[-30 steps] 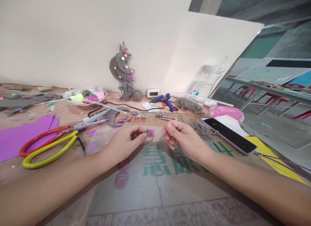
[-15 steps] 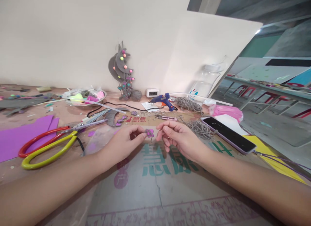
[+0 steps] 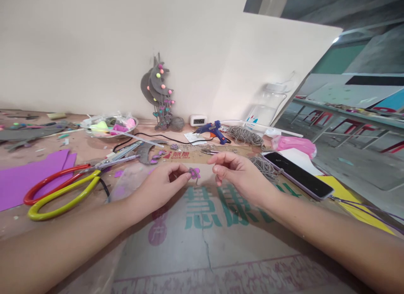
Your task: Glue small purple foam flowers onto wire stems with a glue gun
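Note:
My left hand (image 3: 162, 185) pinches a small purple foam flower (image 3: 195, 172) on a thin grey stem, just above the cardboard sheet (image 3: 205, 226). A short way to the right of the flower, my right hand (image 3: 237, 172) hovers with thumb and forefinger curled close together; whether anything is between them I cannot make out. A grey cord pile (image 3: 263, 167) lies just behind the right hand.
Red and yellow scissors (image 3: 63, 188) and purple foam sheets (image 3: 28, 176) lie at left. A blue glue gun (image 3: 213, 130), small snips (image 3: 210, 151), a phone (image 3: 298, 175), a pink bag (image 3: 295, 144), a bowl of pompoms (image 3: 110, 125) and a grey felt ornament (image 3: 159, 94) stand behind.
My right hand moved in toward the flower, then drew back to the right and slightly up. The left hand has kept the flower still.

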Available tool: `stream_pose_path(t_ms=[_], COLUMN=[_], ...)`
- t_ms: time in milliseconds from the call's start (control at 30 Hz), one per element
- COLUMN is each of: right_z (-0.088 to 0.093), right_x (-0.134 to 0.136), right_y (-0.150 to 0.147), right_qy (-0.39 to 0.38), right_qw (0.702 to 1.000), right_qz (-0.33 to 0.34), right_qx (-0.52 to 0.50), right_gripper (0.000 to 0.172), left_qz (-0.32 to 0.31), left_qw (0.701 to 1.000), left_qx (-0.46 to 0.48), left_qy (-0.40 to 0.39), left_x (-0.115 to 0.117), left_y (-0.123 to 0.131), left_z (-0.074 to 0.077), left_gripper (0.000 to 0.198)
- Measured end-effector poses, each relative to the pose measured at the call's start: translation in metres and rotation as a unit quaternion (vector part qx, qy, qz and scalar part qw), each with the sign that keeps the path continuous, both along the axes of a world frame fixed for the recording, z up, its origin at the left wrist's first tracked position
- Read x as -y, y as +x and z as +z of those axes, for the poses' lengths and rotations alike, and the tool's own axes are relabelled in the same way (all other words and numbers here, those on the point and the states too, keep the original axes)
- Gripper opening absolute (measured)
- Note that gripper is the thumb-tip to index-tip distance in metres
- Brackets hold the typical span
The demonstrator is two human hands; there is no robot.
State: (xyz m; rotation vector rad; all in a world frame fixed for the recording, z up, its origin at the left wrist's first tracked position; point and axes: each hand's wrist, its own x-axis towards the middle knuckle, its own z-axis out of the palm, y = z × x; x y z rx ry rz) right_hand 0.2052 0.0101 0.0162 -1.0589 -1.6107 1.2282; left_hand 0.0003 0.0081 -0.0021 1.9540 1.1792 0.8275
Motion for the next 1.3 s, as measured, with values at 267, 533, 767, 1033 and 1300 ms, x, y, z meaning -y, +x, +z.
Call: stream_pose_path(t_ms=[267, 533, 767, 1033, 1300], right_z=[0.027, 0.088, 0.017, -0.016, -0.003], right_x=[0.01, 0.05, 0.006, -0.002, 0.003], right_y=[0.007, 0.003, 0.003, -0.002, 0.001], right_qy=[-0.043, 0.032, 0.121, 0.069, 0.054], right_qw=[0.988, 0.836, 0.968, 0.992, 0.998], right_qz=[0.108, 0.501, 0.004, 0.009, 0.018], right_qx=[0.106, 0.222, 0.218, 0.107, -0.029], right_gripper=[0.02, 0.018, 0.026, 0.015, 0.019], left_qz=[-0.005, -0.007, -0.002, 0.012, 0.039], left_qw=[1.0, 1.0, 1.0, 0.999, 0.998], left_qx=[0.004, 0.003, 0.01, 0.045, 0.056], left_qy=[0.003, -0.002, -0.002, -0.007, -0.007], left_x=[0.0, 0.001, 0.002, -0.002, -0.003], left_y=[0.0, 0.0, 0.001, 0.001, 0.0], left_z=[0.0, 0.0, 0.002, -0.002, -0.004], left_gripper=[0.016, 0.018, 0.017, 0.017, 0.018])
